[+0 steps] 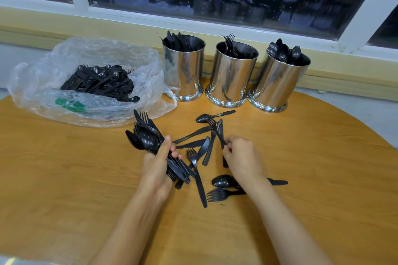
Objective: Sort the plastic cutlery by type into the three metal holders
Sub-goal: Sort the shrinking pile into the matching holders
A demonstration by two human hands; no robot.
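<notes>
The right hand point(242, 156), at frame centre, pinches what looks like a black knife point(220, 131) near its middle. The knife's long axis runs almost straight up the frame, tip toward the holders, with its lower end under the hand. Just left, the left hand point(158, 168) is wrapped tight round a mixed bundle point(146, 137), so it's busy. The knife holder point(185, 71) stands up and left of the pinch; the fork holder point(231, 75) and spoon holder point(277, 79) sit to its right.

Three holders point(184, 71), one bag point(148, 75), one table point(64, 168), two hands point(242, 157), one gripped bundle point(148, 140); two single spoons point(221, 180), three single forks point(195, 163).
</notes>
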